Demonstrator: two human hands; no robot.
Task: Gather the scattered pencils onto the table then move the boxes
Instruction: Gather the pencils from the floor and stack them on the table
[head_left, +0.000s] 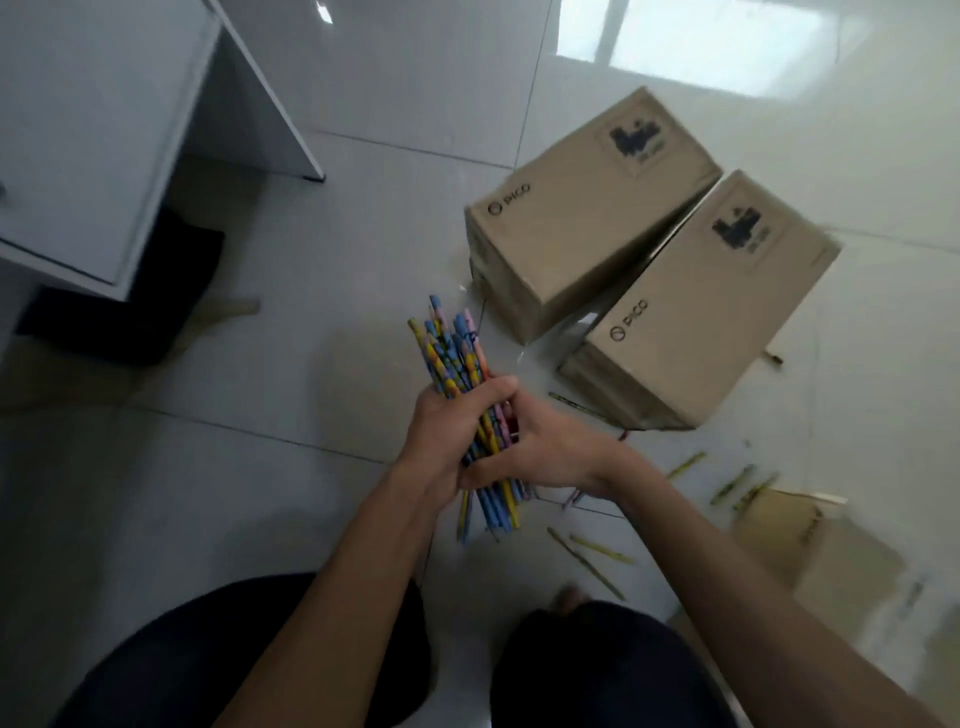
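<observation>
Over the pale tiled floor (291, 364), a person is crouching, and both hands are meeting around one bundle of pencils (457, 358). That bundle is standing nearly upright, its tops fanning out above the knuckles and its lower ends sticking out below the wrists. The left hand (441, 441) is clasping the bundle from the left, with its fingers (491, 391) curling over the front. The right hand (545, 447) is closing around the same bundle from the right, its thumb lying across the lower part. Loose pencils (587, 558) are lying on the floor to the right of the hands and near the person's knees; others (737, 483) are lying further right, beside a flattened piece of cardboard (810, 540). Two brown cardboard boxes are sitting on the floor beyond the hands, side by side and touching: the far box (587, 213) and the near box (701, 301), both marked "PICO". A white table (93, 130) is standing at the upper left, well apart from the bundle.
</observation>
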